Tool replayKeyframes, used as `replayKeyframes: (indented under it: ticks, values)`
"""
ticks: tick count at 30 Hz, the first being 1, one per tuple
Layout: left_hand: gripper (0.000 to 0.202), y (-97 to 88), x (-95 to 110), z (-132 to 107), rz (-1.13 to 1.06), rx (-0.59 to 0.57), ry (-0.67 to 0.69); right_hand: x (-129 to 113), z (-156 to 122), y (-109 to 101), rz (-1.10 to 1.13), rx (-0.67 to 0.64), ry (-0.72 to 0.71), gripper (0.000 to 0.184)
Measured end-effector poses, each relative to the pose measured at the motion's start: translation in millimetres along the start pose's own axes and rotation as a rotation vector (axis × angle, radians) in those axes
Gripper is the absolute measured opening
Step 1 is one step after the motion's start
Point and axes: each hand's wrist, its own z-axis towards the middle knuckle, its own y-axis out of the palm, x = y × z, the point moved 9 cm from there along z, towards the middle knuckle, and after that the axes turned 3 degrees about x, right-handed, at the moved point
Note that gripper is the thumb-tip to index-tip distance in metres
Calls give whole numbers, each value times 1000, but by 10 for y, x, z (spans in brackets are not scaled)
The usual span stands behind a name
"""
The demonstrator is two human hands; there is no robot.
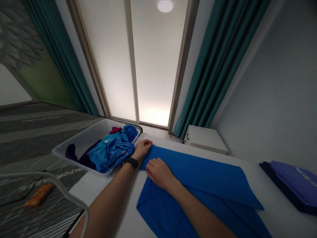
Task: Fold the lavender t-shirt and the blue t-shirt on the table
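Observation:
A blue garment lies spread and partly folded on the white table. My left hand, with a black band on the wrist, curls its fingers over the garment's far corner. My right hand rests on the cloth just nearer to me, fingers bent and pressed on the fold. Both hands are at the garment's left end.
A clear plastic bin with several blue and purple clothes stands left of the hands. Folded purple and navy clothes lie at the right edge. A white box sits by the teal curtains. An orange packet lies on the grey bedding.

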Motion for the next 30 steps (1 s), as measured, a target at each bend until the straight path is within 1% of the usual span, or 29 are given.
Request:
replayKeyframes:
  ticks: [7, 13, 21, 27, 30]
  values:
    - [22, -32, 72, -71, 109, 20, 32, -6, -14, 12, 20, -24, -2, 7]
    - [27, -36, 153, -66, 172, -43, 95, -16, -11, 10, 34, -33, -9, 8]
    - [32, 0, 127, -65, 180, -138, 144, -23, -14, 12, 37, -17, -21, 11]
    - [35, -3, 198, -92, 188, -142, 163, -9, -17, 28, 48, -11, -18, 11]
    - [37, -11, 224, -99, 204, -138, 153, -7, -26, 33, 56, -10, -17, 11]
